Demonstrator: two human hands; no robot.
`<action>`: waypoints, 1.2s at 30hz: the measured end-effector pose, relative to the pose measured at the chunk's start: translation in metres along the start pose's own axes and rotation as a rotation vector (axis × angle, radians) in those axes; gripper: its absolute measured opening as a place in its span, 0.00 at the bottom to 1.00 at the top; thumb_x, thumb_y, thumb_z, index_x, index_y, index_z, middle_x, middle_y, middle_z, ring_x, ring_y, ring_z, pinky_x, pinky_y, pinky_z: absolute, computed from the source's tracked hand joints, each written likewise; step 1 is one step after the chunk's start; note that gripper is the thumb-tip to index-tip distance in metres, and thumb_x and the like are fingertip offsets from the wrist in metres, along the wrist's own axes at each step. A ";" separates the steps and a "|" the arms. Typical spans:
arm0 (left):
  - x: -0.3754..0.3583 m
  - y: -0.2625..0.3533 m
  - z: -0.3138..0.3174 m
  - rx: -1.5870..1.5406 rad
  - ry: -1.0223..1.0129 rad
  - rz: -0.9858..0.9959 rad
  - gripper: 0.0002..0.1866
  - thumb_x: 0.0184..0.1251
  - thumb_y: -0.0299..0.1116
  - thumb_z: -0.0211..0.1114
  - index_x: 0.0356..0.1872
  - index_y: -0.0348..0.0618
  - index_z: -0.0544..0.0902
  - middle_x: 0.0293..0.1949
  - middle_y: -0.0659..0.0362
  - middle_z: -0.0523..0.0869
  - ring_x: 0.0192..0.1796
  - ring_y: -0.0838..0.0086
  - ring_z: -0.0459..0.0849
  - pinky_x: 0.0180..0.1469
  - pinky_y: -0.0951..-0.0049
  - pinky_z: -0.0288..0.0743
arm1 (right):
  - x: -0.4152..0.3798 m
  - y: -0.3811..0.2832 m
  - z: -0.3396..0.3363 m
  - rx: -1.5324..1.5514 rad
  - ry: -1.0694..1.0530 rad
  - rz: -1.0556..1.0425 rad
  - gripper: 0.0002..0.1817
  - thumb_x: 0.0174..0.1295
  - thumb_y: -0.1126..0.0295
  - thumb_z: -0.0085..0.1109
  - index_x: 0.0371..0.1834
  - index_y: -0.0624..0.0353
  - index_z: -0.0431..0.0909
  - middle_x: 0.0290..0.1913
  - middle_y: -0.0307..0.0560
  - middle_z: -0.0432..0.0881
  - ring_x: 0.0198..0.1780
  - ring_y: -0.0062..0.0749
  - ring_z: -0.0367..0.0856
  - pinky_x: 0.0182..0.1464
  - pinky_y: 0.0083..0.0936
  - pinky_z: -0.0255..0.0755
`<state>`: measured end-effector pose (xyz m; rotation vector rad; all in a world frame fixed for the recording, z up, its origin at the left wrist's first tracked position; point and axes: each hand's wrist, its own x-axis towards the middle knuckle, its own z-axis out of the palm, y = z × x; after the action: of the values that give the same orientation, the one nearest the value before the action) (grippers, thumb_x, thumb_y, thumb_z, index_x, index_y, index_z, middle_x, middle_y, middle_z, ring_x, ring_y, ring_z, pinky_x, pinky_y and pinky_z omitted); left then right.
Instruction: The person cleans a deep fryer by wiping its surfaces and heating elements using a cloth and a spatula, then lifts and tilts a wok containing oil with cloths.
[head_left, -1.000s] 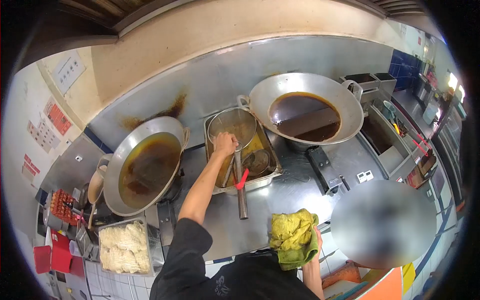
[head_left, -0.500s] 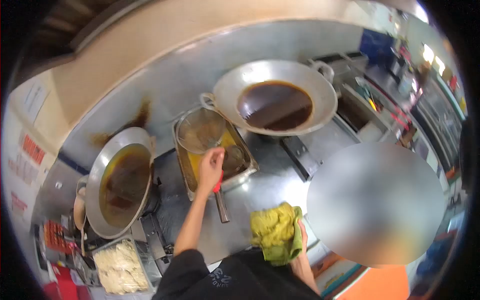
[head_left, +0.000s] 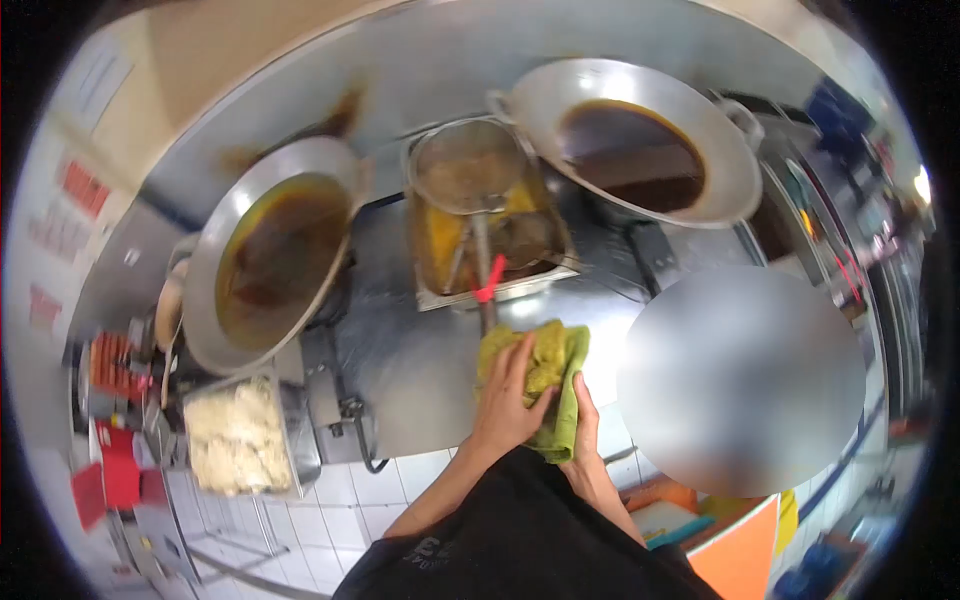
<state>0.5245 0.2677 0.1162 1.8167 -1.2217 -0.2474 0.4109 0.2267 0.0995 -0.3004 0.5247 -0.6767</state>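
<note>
A yellow-green cloth is bunched between my two hands above the front of the steel counter. My left hand presses onto it from the left, fingers laid over the folds. From the right, my right hand grips its edge, with some fingers hidden behind the fabric. Just beyond the cloth is the handle of a round wire strainer, with red wrapping on it. The strainer's bowl rests over a metal tray that contains yellowish liquid and dark utensils.
A wok of dark oil stands back right, another wok at left. A container of pale, battered-looking food sits front left, near a burner knob fitting. A blurred round area covers the right side. White floor tiles show below.
My left hand has left the strainer handle and come back onto the cloth. The cloth stays in my right hand. The camera view has shifted, showing more floor.
</note>
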 end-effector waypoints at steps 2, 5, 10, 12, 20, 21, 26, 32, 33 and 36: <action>-0.007 -0.021 -0.008 0.086 -0.127 0.025 0.29 0.60 0.33 0.68 0.62 0.36 0.71 0.57 0.44 0.74 0.60 0.51 0.74 0.61 0.59 0.69 | 0.005 0.012 -0.005 -0.160 0.131 0.117 0.33 0.72 0.45 0.45 0.68 0.62 0.64 0.62 0.54 0.73 0.60 0.40 0.75 0.62 0.35 0.71; -0.016 -0.044 -0.025 -0.009 0.053 -0.138 0.15 0.66 0.35 0.64 0.47 0.35 0.79 0.42 0.45 0.81 0.46 0.51 0.81 0.50 0.59 0.75 | -0.001 0.023 0.014 -0.115 0.003 0.224 0.33 0.73 0.47 0.44 0.70 0.62 0.62 0.64 0.54 0.71 0.63 0.43 0.73 0.66 0.38 0.67; -0.038 -0.036 -0.109 -0.324 0.474 -0.358 0.17 0.77 0.42 0.53 0.37 0.36 0.80 0.23 0.59 0.81 0.27 0.73 0.80 0.32 0.72 0.73 | 0.014 0.034 0.034 -0.167 -0.057 0.221 0.33 0.74 0.46 0.41 0.70 0.61 0.62 0.66 0.53 0.71 0.65 0.43 0.71 0.68 0.39 0.64; -0.058 -0.038 -0.173 -0.340 0.576 -0.464 0.21 0.79 0.45 0.49 0.37 0.36 0.80 0.24 0.64 0.79 0.28 0.80 0.76 0.32 0.74 0.72 | 0.025 0.033 0.054 -0.155 -0.046 0.193 0.32 0.73 0.47 0.42 0.70 0.59 0.63 0.66 0.52 0.71 0.65 0.44 0.71 0.69 0.40 0.63; -0.079 -0.126 -0.487 0.009 1.053 -0.498 0.27 0.75 0.54 0.52 0.42 0.34 0.80 0.34 0.57 0.82 0.37 0.75 0.79 0.43 0.70 0.74 | 0.119 0.003 0.136 -0.288 -0.227 -0.015 0.30 0.73 0.50 0.44 0.70 0.60 0.63 0.66 0.52 0.70 0.65 0.44 0.70 0.67 0.39 0.64; -0.069 -0.148 -0.529 0.019 1.037 -0.452 0.26 0.76 0.52 0.52 0.41 0.34 0.81 0.32 0.58 0.83 0.35 0.76 0.79 0.42 0.71 0.74 | 0.137 0.002 0.147 -0.289 -0.241 -0.018 0.30 0.73 0.50 0.44 0.70 0.60 0.63 0.66 0.52 0.70 0.65 0.44 0.70 0.67 0.39 0.64; 0.013 -0.284 -0.702 0.319 0.970 -0.459 0.22 0.76 0.47 0.51 0.39 0.35 0.82 0.32 0.54 0.85 0.33 0.73 0.82 0.37 0.68 0.75 | 0.223 -0.005 0.195 -0.493 -0.226 -0.055 0.29 0.72 0.52 0.47 0.67 0.61 0.66 0.61 0.49 0.76 0.59 0.38 0.76 0.61 0.33 0.70; 0.184 -0.424 -0.750 0.565 0.401 -0.267 0.20 0.74 0.44 0.52 0.42 0.36 0.83 0.35 0.53 0.86 0.35 0.71 0.84 0.40 0.66 0.77 | 0.263 0.005 0.209 -0.959 0.114 -0.309 0.25 0.71 0.52 0.49 0.61 0.61 0.73 0.54 0.50 0.81 0.52 0.36 0.82 0.55 0.32 0.77; 0.215 -0.434 -0.738 0.482 0.297 -0.220 0.19 0.74 0.44 0.52 0.43 0.36 0.82 0.36 0.53 0.86 0.36 0.71 0.84 0.40 0.66 0.77 | 0.270 0.008 0.199 -1.063 0.197 -0.358 0.26 0.72 0.52 0.48 0.61 0.62 0.73 0.54 0.50 0.81 0.52 0.36 0.82 0.54 0.32 0.76; 0.297 -0.442 -0.695 0.295 0.086 -0.184 0.18 0.74 0.42 0.53 0.45 0.36 0.82 0.37 0.54 0.86 0.37 0.71 0.84 0.42 0.67 0.77 | 0.290 0.018 0.166 -1.279 0.393 -0.453 0.28 0.72 0.50 0.46 0.59 0.66 0.74 0.53 0.51 0.82 0.51 0.36 0.81 0.54 0.33 0.75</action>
<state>1.3652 0.4628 0.2643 2.1761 -1.0751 -0.0928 0.7029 0.0642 0.1248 -1.5393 1.2589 -0.7625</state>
